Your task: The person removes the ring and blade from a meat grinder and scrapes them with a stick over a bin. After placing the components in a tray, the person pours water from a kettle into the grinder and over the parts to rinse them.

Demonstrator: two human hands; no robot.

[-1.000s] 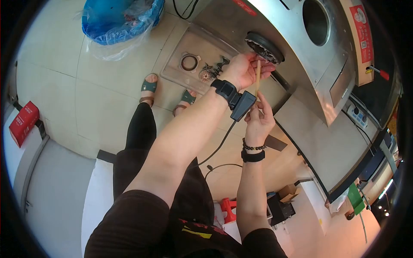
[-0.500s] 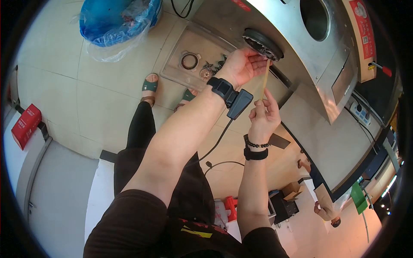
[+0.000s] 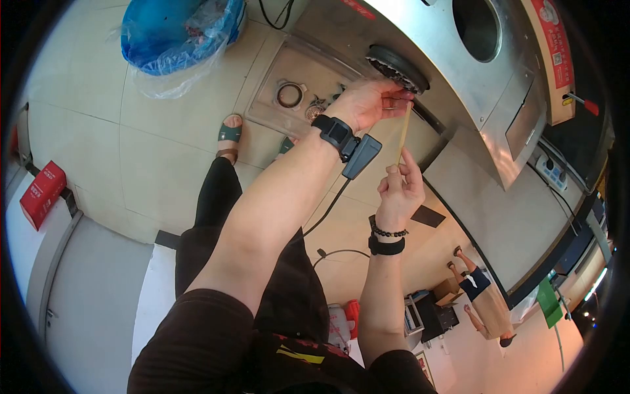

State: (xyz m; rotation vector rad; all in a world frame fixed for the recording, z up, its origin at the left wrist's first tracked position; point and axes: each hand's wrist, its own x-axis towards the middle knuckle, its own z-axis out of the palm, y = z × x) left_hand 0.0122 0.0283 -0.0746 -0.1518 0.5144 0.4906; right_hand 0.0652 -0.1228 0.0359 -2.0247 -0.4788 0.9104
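Note:
My right hand (image 3: 399,190), with a bead bracelet at its wrist, is shut on the lower end of a thin wooden stick (image 3: 403,134) that points up. My left hand (image 3: 366,103), with a black strap device on its wrist, reaches to the stick's upper end. Its fingertips lie just under a round black toothed part (image 3: 396,65) on the slanted steel machine (image 3: 453,98). The frame does not show whether those fingers grip the stick or only touch it.
On the floor lies a steel tray (image 3: 266,98) with a ring and small metal parts. A blue bag-lined bin (image 3: 177,29) stands beyond it, and a red box (image 3: 41,190) lies at the left. My sandalled feet (image 3: 228,134) are near the tray. Another person (image 3: 482,295) walks at the lower right.
My right hand lifted the stick toward the round part, then settled slightly lower. My left hand turned from cupping under the part to reaching sideways at the stick's tip. A person walked in at the lower right.

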